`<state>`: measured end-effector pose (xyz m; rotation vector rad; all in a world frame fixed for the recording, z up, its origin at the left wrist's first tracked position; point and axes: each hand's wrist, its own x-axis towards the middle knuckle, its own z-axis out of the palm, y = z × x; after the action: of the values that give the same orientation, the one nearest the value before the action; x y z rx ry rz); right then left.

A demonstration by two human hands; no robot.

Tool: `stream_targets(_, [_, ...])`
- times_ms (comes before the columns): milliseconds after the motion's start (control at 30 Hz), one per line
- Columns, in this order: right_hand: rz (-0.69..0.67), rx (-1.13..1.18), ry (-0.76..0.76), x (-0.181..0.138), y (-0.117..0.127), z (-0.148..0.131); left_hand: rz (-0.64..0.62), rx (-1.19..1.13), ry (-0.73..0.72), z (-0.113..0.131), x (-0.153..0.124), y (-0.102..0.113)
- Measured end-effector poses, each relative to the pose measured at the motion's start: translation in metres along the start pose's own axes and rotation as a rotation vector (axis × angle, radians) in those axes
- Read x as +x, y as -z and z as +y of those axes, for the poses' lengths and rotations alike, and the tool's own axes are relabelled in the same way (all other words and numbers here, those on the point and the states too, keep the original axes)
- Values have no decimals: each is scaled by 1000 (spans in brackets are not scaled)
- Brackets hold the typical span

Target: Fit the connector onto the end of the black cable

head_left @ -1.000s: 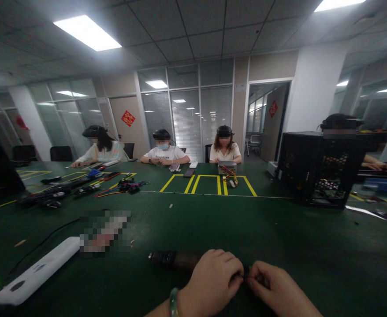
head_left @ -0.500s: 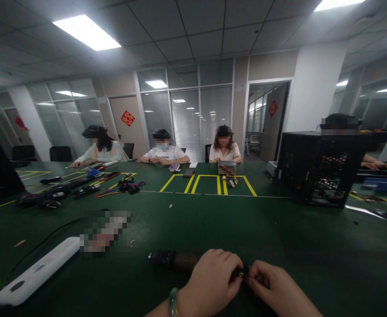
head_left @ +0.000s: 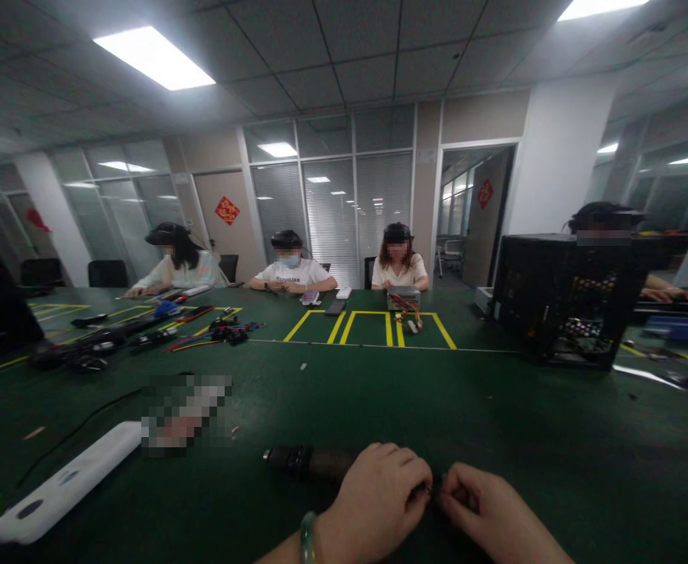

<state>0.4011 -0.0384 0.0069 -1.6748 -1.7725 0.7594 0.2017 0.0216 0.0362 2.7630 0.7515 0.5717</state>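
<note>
My left hand (head_left: 379, 489), with a green bangle (head_left: 308, 537) at the wrist, is closed with its fingers curled and the thumb underneath. A small dark piece shows at its fingertips, too little of it visible to name. My right hand (head_left: 482, 501) is pinched right beside it, thumb and forefinger meeting at the same spot. What the right fingers hold is hidden. Behind my left hand lies a dark cylindrical tool (head_left: 320, 464), like an electric screwdriver, its metal tip pointing left. The left hand covers its other end.
A white power strip (head_left: 79, 478) lies on the green table (head_left: 344, 399) at left. Cables (head_left: 232, 329) are heaped farther back. A black computer case (head_left: 555, 301) stands at right. Across the table, a power supply (head_left: 403, 296) sits before a seated person (head_left: 400, 266); other people sit nearby.
Both hands stay almost in place. The brassy glint between the fingertips has become smaller and darker.
</note>
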Motion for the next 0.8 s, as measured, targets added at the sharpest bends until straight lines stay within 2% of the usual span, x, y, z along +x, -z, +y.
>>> stream_targets(800, [0, 45, -1, 0, 1, 0, -4, 26, -14, 1, 0, 0])
